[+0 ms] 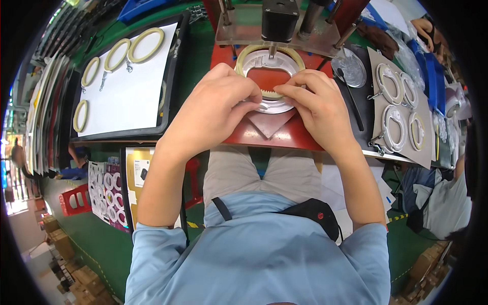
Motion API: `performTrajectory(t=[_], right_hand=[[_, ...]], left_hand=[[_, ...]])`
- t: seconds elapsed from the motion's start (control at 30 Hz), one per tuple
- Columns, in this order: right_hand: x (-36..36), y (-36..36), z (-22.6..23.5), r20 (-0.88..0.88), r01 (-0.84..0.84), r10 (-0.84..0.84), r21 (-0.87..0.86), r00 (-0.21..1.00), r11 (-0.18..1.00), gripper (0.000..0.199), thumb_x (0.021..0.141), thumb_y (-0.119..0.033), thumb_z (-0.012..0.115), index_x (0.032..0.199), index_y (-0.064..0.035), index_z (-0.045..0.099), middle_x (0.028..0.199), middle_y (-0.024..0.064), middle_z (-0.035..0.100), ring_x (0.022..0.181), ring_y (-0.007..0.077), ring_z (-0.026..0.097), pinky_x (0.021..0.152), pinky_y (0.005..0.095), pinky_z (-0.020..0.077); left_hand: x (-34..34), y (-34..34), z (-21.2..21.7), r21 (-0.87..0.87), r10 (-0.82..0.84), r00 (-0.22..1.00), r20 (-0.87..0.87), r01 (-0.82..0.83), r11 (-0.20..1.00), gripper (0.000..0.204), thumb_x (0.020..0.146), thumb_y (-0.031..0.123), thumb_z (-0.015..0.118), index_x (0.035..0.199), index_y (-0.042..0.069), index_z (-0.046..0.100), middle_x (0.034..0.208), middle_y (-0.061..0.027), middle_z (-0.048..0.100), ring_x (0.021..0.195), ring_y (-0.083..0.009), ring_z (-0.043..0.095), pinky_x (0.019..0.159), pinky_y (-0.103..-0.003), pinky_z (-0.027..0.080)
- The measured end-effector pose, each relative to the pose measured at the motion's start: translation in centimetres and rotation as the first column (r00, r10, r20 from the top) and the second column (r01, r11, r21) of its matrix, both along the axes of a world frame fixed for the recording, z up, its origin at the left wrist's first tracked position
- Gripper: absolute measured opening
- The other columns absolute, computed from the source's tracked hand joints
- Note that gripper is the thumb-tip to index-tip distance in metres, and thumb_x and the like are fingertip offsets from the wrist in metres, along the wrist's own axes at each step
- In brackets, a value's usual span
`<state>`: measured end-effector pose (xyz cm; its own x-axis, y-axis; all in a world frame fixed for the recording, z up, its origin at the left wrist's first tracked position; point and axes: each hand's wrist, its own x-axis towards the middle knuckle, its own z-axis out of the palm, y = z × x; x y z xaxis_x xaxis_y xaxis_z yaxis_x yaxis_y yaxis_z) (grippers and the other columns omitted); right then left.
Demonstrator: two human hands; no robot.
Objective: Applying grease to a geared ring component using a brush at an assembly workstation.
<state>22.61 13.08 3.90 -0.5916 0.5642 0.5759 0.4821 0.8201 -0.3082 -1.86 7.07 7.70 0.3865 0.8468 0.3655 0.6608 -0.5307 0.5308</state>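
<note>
In the head view, the left hand (216, 104) and the right hand (317, 104) each bring thumb and index finger close together at the near rim of a round silver metal ring with a pale yellow band (277, 108); whether either grips it, I cannot tell. The ring lies flat on a glossy red base plate (300, 131), below a black square press block (280, 21).

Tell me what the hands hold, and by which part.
The left hand and right hand both have fingertips at the near side of the pale toothed ring; whether either firmly grips it cannot be told.
</note>
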Motion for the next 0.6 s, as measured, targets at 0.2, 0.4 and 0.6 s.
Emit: performTrajectory(t=[0.2, 0.4, 0.6], right_hand=[[-1.1, -0.6, -0.1, -0.037, 0.056, -0.055, 0.010, 0.998, 0.998, 0.021, 0.082, -0.008, 0.078, 0.103, -0.0127, 0.079, 0.094, 0.0023, 0.067, 0.099, 0.0249, 0.065, 0.081, 0.0396, 0.0507], [-1.5, -0.7, -0.3, -0.065, 0.077, -0.076, 0.003, 0.995, 0.997, 0.020, 0.081, -0.007, 0.079, 0.101, -0.0115, 0.080, 0.095, 0.0028, 0.067, 0.097, 0.0257, 0.065, 0.082, 0.0395, 0.0530], [-1.5, -0.7, 0.0, -0.046, 0.061, -0.061, -0.008, 0.997, 0.998, 0.022, 0.081, -0.006, 0.080, 0.102, -0.0090, 0.079, 0.097, 0.0044, 0.068, 0.099, 0.0270, 0.065, 0.084, 0.0395, 0.0541]], left_hand=[[-0.4, 0.1, -0.6, 0.024, 0.024, 0.999, -0.037, -0.023, 0.999, 0.013, 0.085, 0.000, 0.074, 0.096, 0.002, 0.069, 0.093, -0.0089, 0.070, 0.093, -0.0288, 0.061, 0.082, -0.039, 0.052], [-1.0, 0.8, -0.9, -0.031, -0.007, 0.999, -0.051, 0.006, 0.999, 0.011, 0.084, 0.001, 0.076, 0.093, 0.002, 0.069, 0.090, -0.0088, 0.070, 0.089, -0.0289, 0.062, 0.079, -0.038, 0.052], [-1.7, 1.3, -1.2, -0.044, -0.055, 0.998, -0.027, 0.054, 0.998, 0.009, 0.083, 0.004, 0.078, 0.087, 0.001, 0.071, 0.088, -0.0076, 0.071, 0.090, -0.0277, 0.063, 0.079, -0.037, 0.053]])
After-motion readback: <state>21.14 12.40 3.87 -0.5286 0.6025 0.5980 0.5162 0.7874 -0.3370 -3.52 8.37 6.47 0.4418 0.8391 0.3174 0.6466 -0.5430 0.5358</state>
